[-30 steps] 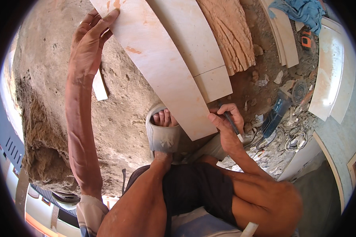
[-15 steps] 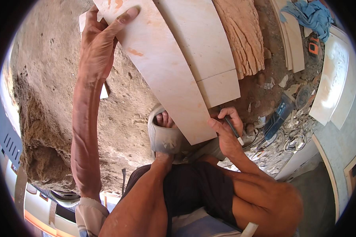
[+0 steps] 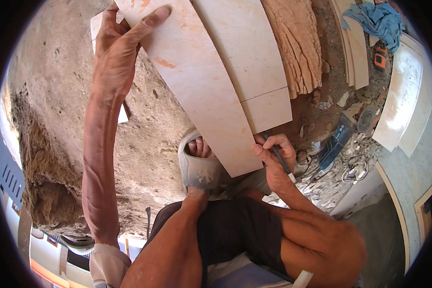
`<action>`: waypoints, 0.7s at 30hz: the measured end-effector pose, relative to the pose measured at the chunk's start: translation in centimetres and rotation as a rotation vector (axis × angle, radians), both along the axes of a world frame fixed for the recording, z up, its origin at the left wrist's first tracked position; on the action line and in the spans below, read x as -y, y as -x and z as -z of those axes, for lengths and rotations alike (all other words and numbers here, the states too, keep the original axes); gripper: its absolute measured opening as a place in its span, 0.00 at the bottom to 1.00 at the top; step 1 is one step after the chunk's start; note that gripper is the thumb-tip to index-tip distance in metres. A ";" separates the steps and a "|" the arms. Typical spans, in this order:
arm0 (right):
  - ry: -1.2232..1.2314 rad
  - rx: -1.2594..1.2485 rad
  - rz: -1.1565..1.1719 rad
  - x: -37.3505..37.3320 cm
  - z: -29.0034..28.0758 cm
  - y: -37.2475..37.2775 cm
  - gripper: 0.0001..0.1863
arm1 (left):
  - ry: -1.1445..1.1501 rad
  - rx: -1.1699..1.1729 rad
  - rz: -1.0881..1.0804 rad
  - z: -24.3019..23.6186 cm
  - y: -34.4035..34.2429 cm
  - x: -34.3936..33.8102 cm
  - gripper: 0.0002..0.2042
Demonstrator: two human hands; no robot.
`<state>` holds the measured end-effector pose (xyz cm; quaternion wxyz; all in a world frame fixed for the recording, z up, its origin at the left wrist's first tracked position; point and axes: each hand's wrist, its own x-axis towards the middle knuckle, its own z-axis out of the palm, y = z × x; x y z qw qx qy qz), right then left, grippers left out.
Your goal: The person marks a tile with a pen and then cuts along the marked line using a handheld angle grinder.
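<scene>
A long cream tile strip (image 3: 197, 81) with orange smears slants across the middle. My left hand (image 3: 120, 53) grips its far end, thumb on the face and fingers curled round the edge. At the near right corner my right hand (image 3: 279, 152) pinches the strip's edge with thumb and finger. The same hand holds a dark pen (image 3: 284, 165) with a whitish end, pointing down toward my wrist. Beside and partly under the strip lies a second cream tile (image 3: 254, 57), with a thin dark line across its near part.
A rough orange-brown slab (image 3: 295, 45) lies right of the tiles. Farther right are narrow tile strips (image 3: 353, 55), a blue cloth (image 3: 377, 24), an orange tape measure (image 3: 380, 58) and a blue angle grinder (image 3: 337, 141) among rubble. My sandalled foot (image 3: 200, 161) stands by the strip's near end.
My left forearm has shifted slightly left. Both hands keep their hold on the tile strip, and the pen stays in my right hand, tilted a little differently.
</scene>
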<state>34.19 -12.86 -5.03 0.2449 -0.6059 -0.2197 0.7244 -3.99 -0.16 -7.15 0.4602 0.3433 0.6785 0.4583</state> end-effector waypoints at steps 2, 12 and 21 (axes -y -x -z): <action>-0.009 -0.008 0.005 0.0 -0.1 -0.1 0.13 | 0.001 -0.009 0.017 0.2 0.2 0.1 0.47; 0.002 -0.006 -0.004 0.0 0.1 -0.3 0.15 | 0.014 0.036 -0.038 0.3 0.1 0.2 0.47; -0.046 -0.002 -0.004 0.1 -0.1 0.0 0.10 | 0.005 0.012 -0.044 0.3 0.0 0.2 0.50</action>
